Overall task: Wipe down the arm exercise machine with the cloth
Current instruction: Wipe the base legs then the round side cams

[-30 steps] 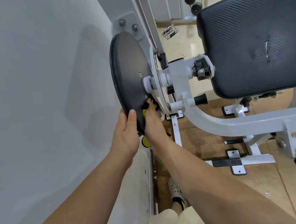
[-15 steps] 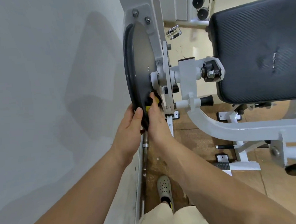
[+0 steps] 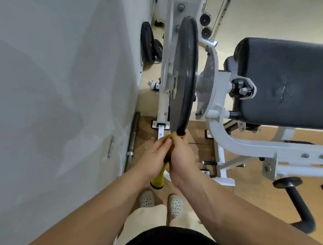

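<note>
My left hand (image 3: 154,156) and right hand (image 3: 183,154) now clamp the yellow cloth (image 3: 157,180) together, pressed side by side at the bottom rim of the black disc (image 3: 189,66).

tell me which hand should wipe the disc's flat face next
Left, probably: the left hand holds the yellow cloth on the wall side, where the disc shows its grey face; the right hand sits by the white frame.
</note>
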